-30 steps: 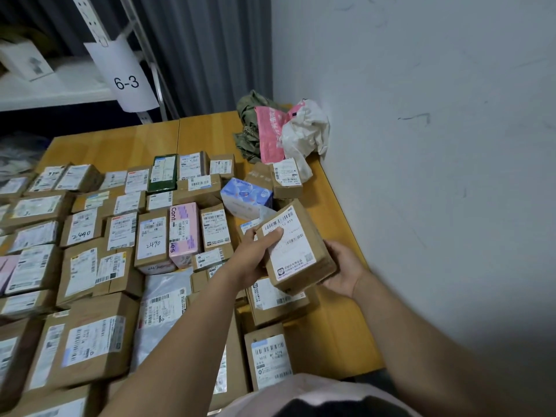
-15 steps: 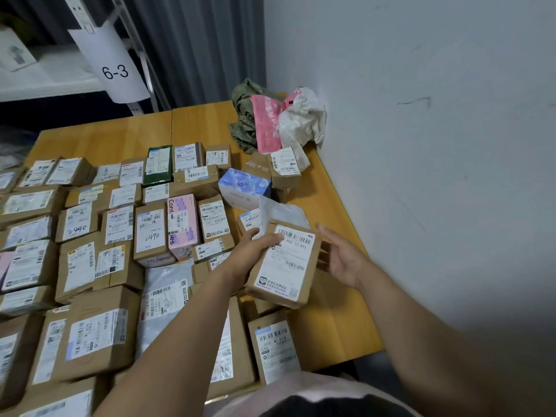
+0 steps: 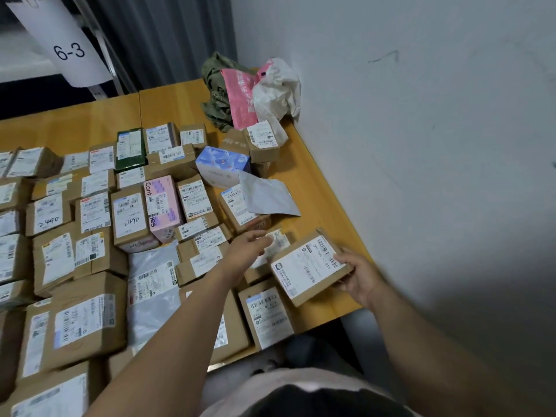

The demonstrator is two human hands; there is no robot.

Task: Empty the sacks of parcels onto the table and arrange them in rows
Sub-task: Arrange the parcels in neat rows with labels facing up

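Note:
Several labelled cardboard parcels lie in rows on the wooden table [image 3: 304, 164]. My right hand [image 3: 359, 273] grips a brown box with a white label [image 3: 308, 266] by its right edge, low over the table's near right corner. My left hand [image 3: 248, 246] reaches with loose fingers toward a small parcel with a pale label [image 3: 278, 240] just left of that box; contact is unclear. A grey flat mailer [image 3: 266, 195] lies beyond them on a box. Emptied sacks [image 3: 255, 91], green, pink and white, sit crumpled at the far right corner.
A white wall [image 3: 421, 145] runs along the table's right edge. A blue-and-white box [image 3: 222, 165] and a pink box [image 3: 162, 207] stand among the rows. A shelf post with a "6-3" tag [image 3: 67, 51] is at the back left. Bare wood shows behind the parcels.
My left hand let go of the brown box and moved left toward the small parcel. My right hand took the box and lowered it flat toward the table's near right corner.

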